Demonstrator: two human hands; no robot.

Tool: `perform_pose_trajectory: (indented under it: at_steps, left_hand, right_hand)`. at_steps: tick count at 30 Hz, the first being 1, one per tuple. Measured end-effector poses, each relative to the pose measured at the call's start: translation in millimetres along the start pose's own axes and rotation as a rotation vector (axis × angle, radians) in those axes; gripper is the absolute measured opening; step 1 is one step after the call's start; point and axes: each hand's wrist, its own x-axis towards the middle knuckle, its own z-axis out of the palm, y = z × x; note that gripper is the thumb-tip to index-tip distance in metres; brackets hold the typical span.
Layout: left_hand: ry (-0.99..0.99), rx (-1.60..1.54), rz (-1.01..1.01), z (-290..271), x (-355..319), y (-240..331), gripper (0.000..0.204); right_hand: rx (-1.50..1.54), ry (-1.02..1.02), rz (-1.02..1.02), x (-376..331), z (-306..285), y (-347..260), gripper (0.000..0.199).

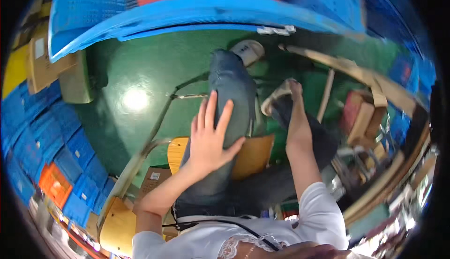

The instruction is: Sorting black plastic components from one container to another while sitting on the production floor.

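Note:
My left hand point(209, 139) lies spread on the thigh of my blue jeans point(232, 87), its fingers stretched out and nothing in them. Down to the right, my right hand point(295, 90) is at a light-coloured shoe point(277, 95) on my raised foot. Its fingers seem curled round the shoe's edge, though they are small and partly hidden. The other light shoe point(248, 52) rests on the green floor point(136, 71) farther ahead. Beneath me is a wooden chair seat point(255, 156).
A blue plastic crate point(201, 12) holding something red spans the far side. Stacked blue bins point(51, 132) with one orange bin point(55, 183) line the left, near a cardboard box point(44, 66). A curved wooden edge point(356, 69) and a red-and-brown carton point(358, 113) are at right.

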Motion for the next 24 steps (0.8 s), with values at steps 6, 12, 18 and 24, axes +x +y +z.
perform_pose_trajectory:
  at_steps: [6, 12, 18, 24]
  left_hand:
    - [-0.003, 0.079, -0.084, -5, 2, 17, 0.082]
    - [-0.004, 0.087, -0.105, 2, 9, 26, 0.075]
    - [0.028, 0.018, -0.168, 0, 12, 23, 0.072]
    - [0.013, 0.013, -0.191, -2, 12, 20, 0.073]
  right_hand:
    - [-0.243, 0.099, -0.386, 86, 8, 22, 0.03]
    - [0.6, -0.251, -0.871, 121, 21, -11, 0.039]
    - [0.531, -0.224, -0.782, 108, 29, -51, 0.038]
    - [0.439, -0.181, -0.705, 111, 30, -57, 0.038]
